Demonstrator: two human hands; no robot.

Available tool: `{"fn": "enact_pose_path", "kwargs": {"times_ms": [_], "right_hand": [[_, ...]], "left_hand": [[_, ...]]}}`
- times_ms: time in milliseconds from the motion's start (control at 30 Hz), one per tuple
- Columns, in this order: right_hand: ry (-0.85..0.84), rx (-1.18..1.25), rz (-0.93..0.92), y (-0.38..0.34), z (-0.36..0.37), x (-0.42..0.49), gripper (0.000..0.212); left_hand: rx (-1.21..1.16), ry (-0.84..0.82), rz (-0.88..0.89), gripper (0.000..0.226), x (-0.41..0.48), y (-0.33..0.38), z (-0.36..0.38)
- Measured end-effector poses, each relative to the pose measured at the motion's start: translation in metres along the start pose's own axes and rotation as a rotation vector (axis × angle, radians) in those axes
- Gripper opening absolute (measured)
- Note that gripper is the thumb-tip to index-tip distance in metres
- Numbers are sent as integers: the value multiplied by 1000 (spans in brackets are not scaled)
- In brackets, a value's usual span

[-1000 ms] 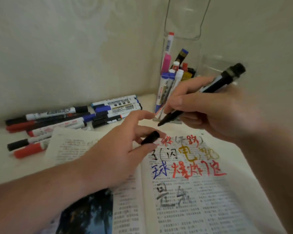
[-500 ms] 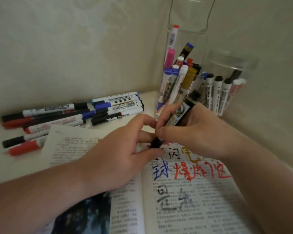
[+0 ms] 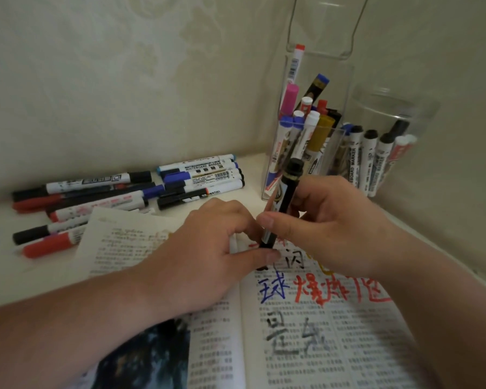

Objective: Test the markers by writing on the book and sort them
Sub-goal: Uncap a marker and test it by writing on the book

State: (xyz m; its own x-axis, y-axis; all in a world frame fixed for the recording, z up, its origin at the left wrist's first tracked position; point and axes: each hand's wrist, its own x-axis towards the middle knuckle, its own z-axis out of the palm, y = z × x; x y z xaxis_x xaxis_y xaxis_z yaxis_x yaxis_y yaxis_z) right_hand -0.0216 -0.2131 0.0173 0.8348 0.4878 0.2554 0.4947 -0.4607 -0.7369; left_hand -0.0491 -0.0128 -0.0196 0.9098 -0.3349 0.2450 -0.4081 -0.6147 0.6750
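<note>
A black marker [image 3: 285,197] stands nearly upright over the open book [image 3: 320,327], its tip end down. My right hand [image 3: 328,226] grips its barrel with thumb and fingers. My left hand [image 3: 216,248] pinches the marker's black cap [image 3: 265,244] at the marker's lower end. The book's right page carries test writing in blue, red, yellow and black. Several loose markers [image 3: 118,200] lie on the table at the left. A tall clear holder [image 3: 309,130] and a round clear jar [image 3: 385,147] at the back right each hold several markers.
A cream wall rises close behind the table and along the right side. The table edge [image 3: 446,254] runs diagonally at the right of the book. A dark picture fills the book's lower left page [image 3: 141,357].
My right hand brought the marker down from a raised slant to my left hand. The cap in my left fingers now sits at the marker's tip end, and both hands meet over the book.
</note>
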Motion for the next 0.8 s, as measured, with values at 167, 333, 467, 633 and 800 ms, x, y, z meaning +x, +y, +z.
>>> {"fn": "enact_pose_path", "kwargs": {"times_ms": [167, 333, 467, 633, 800], "right_hand": [[-28, -19, 32, -8, 1, -2, 17], [-24, -101, 56, -16, 7, -1, 18], [197, -218, 10, -4, 13, -3, 30], [489, -28, -101, -5, 20, -3, 60], [565, -51, -316, -7, 24, -4, 48]], "left_hand": [[35, 15, 37, 44, 1, -3, 2], [-4, 23, 19, 26, 0, -2, 2], [33, 32, 52, 38, 0, -5, 4], [82, 137, 125, 28, 1, 1, 6], [118, 170, 141, 31, 0, 1, 5]]}}
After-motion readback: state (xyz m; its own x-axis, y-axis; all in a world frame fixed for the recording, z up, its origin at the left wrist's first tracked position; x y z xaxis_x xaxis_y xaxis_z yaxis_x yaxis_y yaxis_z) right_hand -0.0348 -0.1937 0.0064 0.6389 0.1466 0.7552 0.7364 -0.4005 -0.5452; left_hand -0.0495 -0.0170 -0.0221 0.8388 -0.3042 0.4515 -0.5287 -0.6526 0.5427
